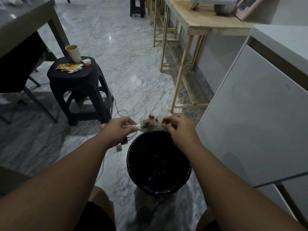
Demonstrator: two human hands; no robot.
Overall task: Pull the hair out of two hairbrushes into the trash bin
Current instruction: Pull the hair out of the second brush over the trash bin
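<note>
Above the far rim of the trash bin: hairbrush held level, bristles up, head just past the rim rather than over the opening. Bin black-lined, standing on the marble floor; brown hair already visible at its bottom. Beyond the bin and to its left: black stool, carrying a paper cup and wrappers. Left of the bin's far rim: left hand, fingers clamped on the brush handle. Right of that rim: right hand, fingers pinched together on a tuft at the brush tip. Brown hair clumps seated in the bristles toward the handle end, not yet removed.

Risk: pulled hair dropping onto the floor beyond the bin, caused by the brush position off the opening. Second risk: strands snapping and staying lodged, caused by a fast pull. Second hairbrush not visible.
</note>
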